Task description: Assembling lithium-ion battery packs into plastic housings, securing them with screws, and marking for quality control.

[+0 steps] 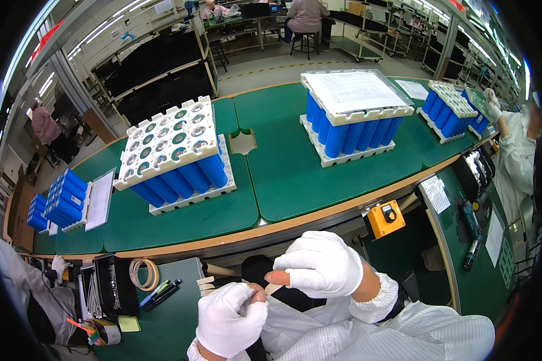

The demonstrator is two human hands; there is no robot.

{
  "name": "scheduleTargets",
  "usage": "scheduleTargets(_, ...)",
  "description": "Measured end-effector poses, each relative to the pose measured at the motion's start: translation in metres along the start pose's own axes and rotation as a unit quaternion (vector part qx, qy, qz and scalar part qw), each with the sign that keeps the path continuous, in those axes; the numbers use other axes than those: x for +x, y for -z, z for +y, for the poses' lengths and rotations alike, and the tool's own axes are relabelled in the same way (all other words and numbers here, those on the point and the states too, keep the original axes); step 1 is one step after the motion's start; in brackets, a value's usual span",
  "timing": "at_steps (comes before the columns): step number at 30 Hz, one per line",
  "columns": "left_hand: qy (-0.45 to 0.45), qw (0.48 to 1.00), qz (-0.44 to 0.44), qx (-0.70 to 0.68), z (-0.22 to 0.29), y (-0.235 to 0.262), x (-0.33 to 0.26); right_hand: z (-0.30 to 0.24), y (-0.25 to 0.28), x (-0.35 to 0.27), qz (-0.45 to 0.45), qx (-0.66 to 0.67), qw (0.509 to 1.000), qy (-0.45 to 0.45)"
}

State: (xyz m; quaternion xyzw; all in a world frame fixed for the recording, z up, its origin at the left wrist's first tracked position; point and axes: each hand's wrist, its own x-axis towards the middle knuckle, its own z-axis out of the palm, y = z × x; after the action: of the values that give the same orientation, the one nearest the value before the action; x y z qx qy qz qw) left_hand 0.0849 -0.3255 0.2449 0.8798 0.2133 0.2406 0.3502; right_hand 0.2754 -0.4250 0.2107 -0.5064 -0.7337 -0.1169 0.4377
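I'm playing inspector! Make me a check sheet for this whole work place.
Surface: green worktop carrying blocks of blue cylinders in white holders.
Job's things: small pale strip between the left hand and right hand; more strips at the side table's edge.
Clutter: tape rings, pens, yellow sticky notes.
Hands: white-gloved, close together; grips partly hidden.
Cables: can't tell for sure.
Surroundings: orange knob box, dark shelves, seated person behind.

Legible text: none. Printed sheet [362, 90], half past one, atop blue cylindrical-cell pack [356, 137]; printed slip [435, 194], three o'clock, on desk [486, 296]: lettering too small.
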Motion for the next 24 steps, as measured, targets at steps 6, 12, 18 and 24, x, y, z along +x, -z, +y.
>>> scheduleTargets(6, 0.038, 0.999, -0.007, -0.037, -0.006, 0.003, -0.004, -0.001, 0.001, 0.001, 0.014, -0.005, 1.0, 0.011)
scheduleTargets(12, 0.208, 0.913, -0.09, -0.338, -0.005, 0.021, -0.01, -0.009, 0.002, 0.003, 0.032, 0.024, 0.999, 0.032)
scheduleTargets(18, 0.226, 0.788, -0.167, -0.548, -0.031, 0.018, -0.022, -0.019, 0.006, 0.008, 0.048, 0.073, 0.996, 0.029)
scheduleTargets(24, 0.227, 0.776, -0.204, -0.552, -0.035, 0.018, -0.022, -0.012, 0.006, 0.012, 0.011, 0.143, 0.99, 0.0)
